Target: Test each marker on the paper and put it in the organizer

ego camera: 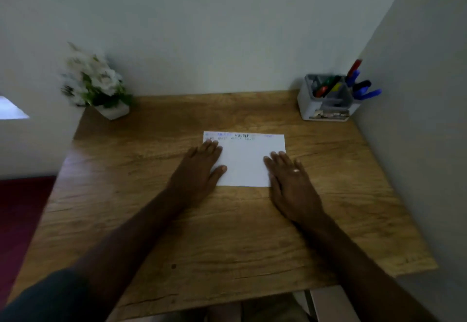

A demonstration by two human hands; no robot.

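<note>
A white sheet of paper (245,162) lies in the middle of the wooden desk (151,220), with small coloured scribbles along its far edge. My left hand (199,170) rests flat on the paper's left side, fingers spread, holding nothing. My right hand (290,180), with a ring on one finger, lies flat on the paper's right lower corner, also holding nothing. At the far right corner stands a grey organizer (326,101) with several markers (358,86) standing in it: red, blue, black, green and yellow ones.
A white pot of white flowers (96,86) sits at the desk's far left corner. Walls close the desk at the back and on the right. A dark red floor (20,208) shows to the left of the desk.
</note>
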